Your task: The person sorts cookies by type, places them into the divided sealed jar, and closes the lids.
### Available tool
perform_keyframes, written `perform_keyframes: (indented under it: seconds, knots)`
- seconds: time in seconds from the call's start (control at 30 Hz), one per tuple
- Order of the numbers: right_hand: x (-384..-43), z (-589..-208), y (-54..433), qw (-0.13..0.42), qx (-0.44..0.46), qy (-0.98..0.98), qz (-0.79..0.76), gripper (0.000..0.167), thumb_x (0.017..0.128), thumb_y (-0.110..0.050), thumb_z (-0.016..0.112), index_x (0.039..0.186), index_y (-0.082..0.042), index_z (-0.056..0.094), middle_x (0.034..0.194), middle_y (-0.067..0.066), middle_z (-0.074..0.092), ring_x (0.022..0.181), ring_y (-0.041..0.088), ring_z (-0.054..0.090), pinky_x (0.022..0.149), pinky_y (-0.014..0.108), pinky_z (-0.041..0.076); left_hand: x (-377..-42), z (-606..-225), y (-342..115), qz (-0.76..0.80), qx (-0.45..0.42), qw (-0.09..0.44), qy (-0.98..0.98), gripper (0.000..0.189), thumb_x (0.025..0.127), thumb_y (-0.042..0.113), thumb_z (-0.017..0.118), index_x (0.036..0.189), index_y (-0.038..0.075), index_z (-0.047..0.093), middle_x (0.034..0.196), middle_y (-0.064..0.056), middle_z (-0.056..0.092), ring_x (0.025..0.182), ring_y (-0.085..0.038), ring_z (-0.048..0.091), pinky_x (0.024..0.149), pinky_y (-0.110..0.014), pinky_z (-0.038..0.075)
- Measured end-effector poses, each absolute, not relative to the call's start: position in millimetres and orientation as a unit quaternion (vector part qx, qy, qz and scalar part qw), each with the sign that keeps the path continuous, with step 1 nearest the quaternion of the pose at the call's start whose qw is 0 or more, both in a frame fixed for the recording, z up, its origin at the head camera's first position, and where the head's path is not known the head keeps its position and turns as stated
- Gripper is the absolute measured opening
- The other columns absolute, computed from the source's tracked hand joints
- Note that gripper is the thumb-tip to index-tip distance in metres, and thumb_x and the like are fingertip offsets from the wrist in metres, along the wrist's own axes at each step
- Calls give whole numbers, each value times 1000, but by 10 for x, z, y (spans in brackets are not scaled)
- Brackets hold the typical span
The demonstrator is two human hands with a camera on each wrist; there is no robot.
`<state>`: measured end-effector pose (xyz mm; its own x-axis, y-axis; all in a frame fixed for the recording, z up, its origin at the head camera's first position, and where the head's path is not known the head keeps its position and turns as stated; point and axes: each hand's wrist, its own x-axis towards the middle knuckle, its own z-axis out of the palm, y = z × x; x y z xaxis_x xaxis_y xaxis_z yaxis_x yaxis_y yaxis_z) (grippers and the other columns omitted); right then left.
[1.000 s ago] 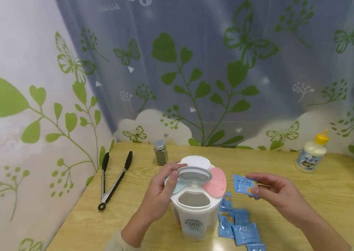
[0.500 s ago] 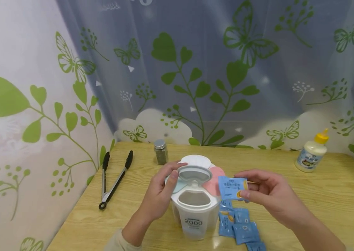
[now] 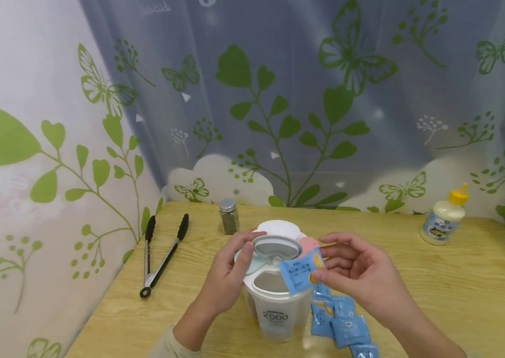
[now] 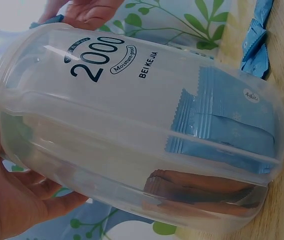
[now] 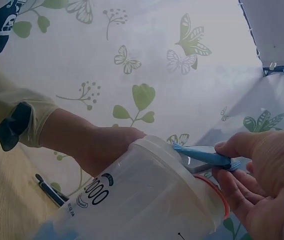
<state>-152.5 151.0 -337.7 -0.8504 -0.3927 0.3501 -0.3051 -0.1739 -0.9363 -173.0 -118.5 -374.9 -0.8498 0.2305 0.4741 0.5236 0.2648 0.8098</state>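
A clear storage canister point(image 3: 275, 320) marked 2000 stands on the table, its front compartment's grey-lined lid point(image 3: 277, 247) flipped up. My left hand point(image 3: 225, 281) holds the canister's left side, thumb on the top. My right hand point(image 3: 366, 286) pinches a small blue snack packet point(image 3: 299, 272) between thumb and fingers; it overlaps the right side of the open compartment in the head view. Through the canister wall in the left wrist view show blue packets point(image 4: 232, 120) and a brown packet point(image 4: 197, 190). Several more blue packets point(image 3: 348, 330) lie right of the canister.
Metal tongs with black tips point(image 3: 163, 263) lie spread at the left. A small jar with a silver cap point(image 3: 228, 217) stands behind the canister. A squeeze bottle with a yellow cap point(image 3: 442, 221) stands at the back right. Patterned curtains border the table point(image 3: 413, 258).
My right hand has carried the blue packet leftward, from beside the canister to over the open compartment's right edge. The left hand has stayed on the canister.
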Motion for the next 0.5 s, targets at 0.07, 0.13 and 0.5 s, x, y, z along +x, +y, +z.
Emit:
perform_keyframes:
  seconds: [0.07, 0.13, 0.5]
  knots:
    - [-1501, -3351, 1462, -1, -269, 648, -713, 47, 85, 13, 69, 128, 0, 56, 110, -1, 72, 91, 15, 72, 78, 30, 61, -1733, -3740, -1195, -555, -242, 133, -785, 31, 108, 20, 40, 131, 18, 61, 142, -2, 58, 143, -29, 43, 116, -60, 33]
    - [-1492, -3332, 1417, -27, -274, 649, -710, 47, 83, 14, 71, 125, 1, 56, 109, 0, 72, 91, 15, 73, 78, 31, 61, -1738, -3741, -1201, -554, -244, 135, -784, 31, 108, 20, 40, 131, 18, 61, 142, -2, 58, 143, -30, 43, 115, -60, 34]
    - [-1473, -3349, 1264, -81, -308, 659, -681, 37, 79, 14, 74, 113, 11, 59, 107, 4, 74, 93, 15, 73, 79, 31, 61, -1732, -3758, -1207, -552, -246, 135, -785, 32, 108, 19, 39, 131, 18, 61, 143, -4, 58, 143, -31, 43, 114, -61, 35]
